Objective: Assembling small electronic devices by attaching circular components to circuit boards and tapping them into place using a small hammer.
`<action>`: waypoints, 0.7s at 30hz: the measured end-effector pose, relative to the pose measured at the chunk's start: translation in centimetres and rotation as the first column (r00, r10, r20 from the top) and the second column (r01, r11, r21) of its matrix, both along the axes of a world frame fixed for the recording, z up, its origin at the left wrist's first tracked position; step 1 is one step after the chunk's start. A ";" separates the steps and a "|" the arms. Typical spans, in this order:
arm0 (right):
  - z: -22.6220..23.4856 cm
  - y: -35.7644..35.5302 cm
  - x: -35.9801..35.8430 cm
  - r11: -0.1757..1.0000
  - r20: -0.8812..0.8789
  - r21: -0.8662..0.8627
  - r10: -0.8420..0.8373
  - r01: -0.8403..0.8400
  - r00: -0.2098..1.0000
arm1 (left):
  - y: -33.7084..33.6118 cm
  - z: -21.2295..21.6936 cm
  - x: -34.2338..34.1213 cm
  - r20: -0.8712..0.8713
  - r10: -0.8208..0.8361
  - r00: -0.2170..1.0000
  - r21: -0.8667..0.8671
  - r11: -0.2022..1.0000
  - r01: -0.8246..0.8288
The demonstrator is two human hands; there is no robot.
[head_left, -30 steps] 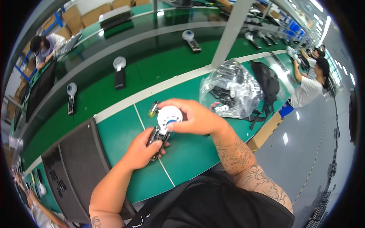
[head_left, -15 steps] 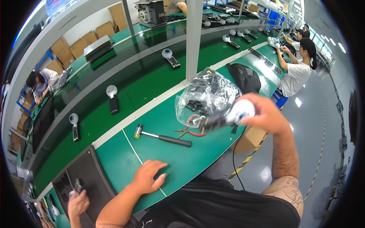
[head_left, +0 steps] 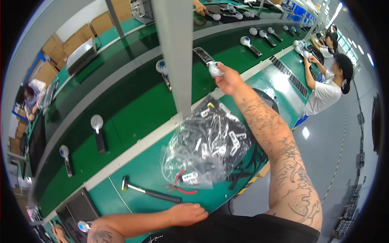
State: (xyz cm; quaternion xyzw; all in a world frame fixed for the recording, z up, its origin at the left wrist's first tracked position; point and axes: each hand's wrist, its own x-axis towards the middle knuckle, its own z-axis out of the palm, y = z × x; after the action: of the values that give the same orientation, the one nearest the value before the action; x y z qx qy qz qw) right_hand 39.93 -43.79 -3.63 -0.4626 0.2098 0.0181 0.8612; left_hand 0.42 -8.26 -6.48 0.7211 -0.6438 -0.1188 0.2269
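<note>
My right hand (head_left: 229, 79) is stretched far out over the green conveyor belt (head_left: 133, 109) and grips a device with a round white head and a black handle (head_left: 208, 62). My left hand (head_left: 188, 213) rests flat on the near edge of the green bench, fingers spread, holding nothing. Just beyond it lie a small hammer (head_left: 150, 192) and red-handled pliers (head_left: 182, 187). A clear plastic bag of black parts (head_left: 208, 146) sits between my arms.
A grey upright post (head_left: 176, 52) rises from the bench edge. Several similar white-headed devices (head_left: 97, 129) stand along the belt. A person in white (head_left: 328, 87) works at the far right, another at far left (head_left: 30, 101). Black trays (head_left: 79, 208) lie at lower left.
My right hand carried the white-headed device from the bench, past the bag, out over the belt. My left hand let go of it and settled on the bench edge.
</note>
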 end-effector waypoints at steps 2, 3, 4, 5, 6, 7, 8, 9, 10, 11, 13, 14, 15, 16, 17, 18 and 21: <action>-1.6 0.6 4.3 0.998 0.022 0.058 -0.029 0.027 0.999 | 0.2 0.0 -0.1 -0.036 0.003 0.999 0.047 0.999 -0.002; -2.2 0.9 6.4 0.996 0.018 0.049 -0.072 0.071 0.997 | 0.3 -0.8 -0.4 -0.150 0.030 0.988 0.105 0.994 -0.014; -2.7 1.3 8.3 0.993 0.011 0.038 -0.116 0.116 0.993 | 0.4 -1.2 -0.7 -0.263 0.063 0.963 0.162 0.987 -0.020; -3.0 1.8 10.2 0.987 0.002 0.031 -0.158 0.158 0.987 | 0.6 -0.9 -0.6 -0.363 0.106 0.926 0.264 0.964 -0.007; -3.2 1.7 12.0 0.978 -0.003 0.019 -0.205 0.205 0.979 | 0.7 -1.0 -0.5 -0.451 0.153 0.879 0.357 0.934 0.021; -3.2 2.0 13.9 0.970 -0.006 0.008 -0.245 0.245 0.970 | 1.4 -2.9 -1.4 -0.485 0.143 0.863 0.286 0.958 0.002; -3.0 2.2 15.6 0.959 -0.006 -0.004 -0.283 0.283 0.959 | 2.7 -6.3 -3.3 -0.474 0.149 0.868 0.302 0.953 0.001; -3.4 2.3 17.0 0.948 -0.009 -0.015 -0.319 0.319 0.948 | 4.4 -11.0 -6.0 -0.643 0.194 0.740 0.290 0.957 0.001; -3.3 3.1 18.6 0.941 -0.067 -0.095 -0.333 0.326 0.941 | 5.0 -12.8 -7.7 -0.774 0.246 0.583 0.284 0.958 -0.028; -3.2 3.9 20.2 0.929 -0.123 -0.177 -0.347 0.324 0.930 | 5.9 -14.0 -10.0 -0.855 0.418 -0.307 0.466 0.879 -0.099; -4.6 3.8 23.1 0.912 -0.081 -0.234 -0.365 0.338 0.927 | 5.6 -12.8 -10.1 -0.245 0.167 -0.955 0.602 0.798 -0.015; -5.5 3.6 24.8 0.881 -0.040 -0.299 -0.396 0.367 0.918 | 4.7 -12.1 -11.0 -0.250 0.245 -0.937 0.682 0.731 0.009; -7.3 2.3 27.6 0.835 0.001 -0.374 -0.435 0.404 0.900 | 3.8 -10.4 -10.8 -0.239 0.328 -0.914 0.747 0.663 0.043; -8.7 -1.1 31.4 0.768 0.060 -0.449 -0.484 0.456 0.873 | 2.4 -9.2 -9.5 -0.233 0.421 -0.877 0.799 0.597 0.074; -8.2 -3.0 34.0 0.785 0.070 -0.386 -0.499 0.485 0.864 | 1.1 -7.2 -7.7 -0.209 0.500 -0.840 0.856 0.509 0.090; -8.3 -4.5 35.6 0.797 0.149 -0.366 -0.460 0.481 0.875 | 0.0 -5.2 -5.9 -0.176 0.578 -0.797 0.902 0.418 0.104; -6.8 2.3 36.9 0.920 0.149 -0.253 -0.270 0.300 0.951 | -1.2 1.9 -3.0 0.002 0.671 -0.742 0.977 0.156 0.143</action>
State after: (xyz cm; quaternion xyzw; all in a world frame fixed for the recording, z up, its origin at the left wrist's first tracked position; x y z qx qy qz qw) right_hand 76.79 -41.49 -10.45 -0.5414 0.2272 -0.1623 0.7930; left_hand -2.61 -9.42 -4.61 0.5168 0.4760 -0.5977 0.3861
